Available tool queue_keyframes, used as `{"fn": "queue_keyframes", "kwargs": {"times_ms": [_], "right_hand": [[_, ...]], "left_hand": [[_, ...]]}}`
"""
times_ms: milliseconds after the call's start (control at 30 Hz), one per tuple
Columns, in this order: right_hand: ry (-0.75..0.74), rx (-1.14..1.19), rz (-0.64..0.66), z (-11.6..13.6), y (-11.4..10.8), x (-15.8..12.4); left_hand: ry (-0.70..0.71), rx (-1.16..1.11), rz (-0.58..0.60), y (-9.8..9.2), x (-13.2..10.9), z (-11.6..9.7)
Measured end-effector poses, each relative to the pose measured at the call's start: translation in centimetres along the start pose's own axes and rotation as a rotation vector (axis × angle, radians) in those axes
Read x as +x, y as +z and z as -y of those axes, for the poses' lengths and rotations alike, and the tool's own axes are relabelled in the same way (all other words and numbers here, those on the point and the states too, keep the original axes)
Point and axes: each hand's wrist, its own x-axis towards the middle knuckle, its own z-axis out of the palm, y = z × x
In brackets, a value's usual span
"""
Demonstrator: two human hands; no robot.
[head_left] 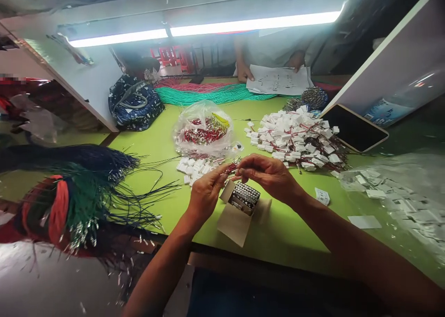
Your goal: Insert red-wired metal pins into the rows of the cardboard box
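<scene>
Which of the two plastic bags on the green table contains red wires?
The middle bag, beyond the left hand: red wires show through it. The right bag shows white pieces instead.

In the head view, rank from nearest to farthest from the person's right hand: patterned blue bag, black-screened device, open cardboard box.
1. Open cardboard box: just below the right hand.
2. Black-screened device: off to the right.
3. Patterned blue bag: far left, toward the back.
</scene>
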Motion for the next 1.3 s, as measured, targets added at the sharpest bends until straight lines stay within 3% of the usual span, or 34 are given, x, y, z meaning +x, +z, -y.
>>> {"fn": "queue_keyframes", "kwargs": {"times_ms": [133,500,800,1000,1300], "right_hand": [[-0.014,-0.019,-0.033,-0.9,0.2,-0.1],[-0.057,-0.262,-0.012,-1.1,-0.2,-0.4],[-0.090,-0.430,0.051,-0.3,-0.3,-0.6],[-0.153,-0.498,0.127,-0.3,-0.7,-0.6],[-0.035,-0.233,0.066,-0.8,0.3,-1.0]], "left_hand": [[0.091,0.074,-0.002,0.4,-0.5,0.2],[0.076,0.084,-0.006,0.6,-0.4,-0.1],[0.372,0.471,-0.079,0.5,-0.6,1.0],[0.519,0.647,0.029,0.0,-0.5,1.2],[0.519,0.588,-0.010,-0.2,-0.6,1.3]]}}
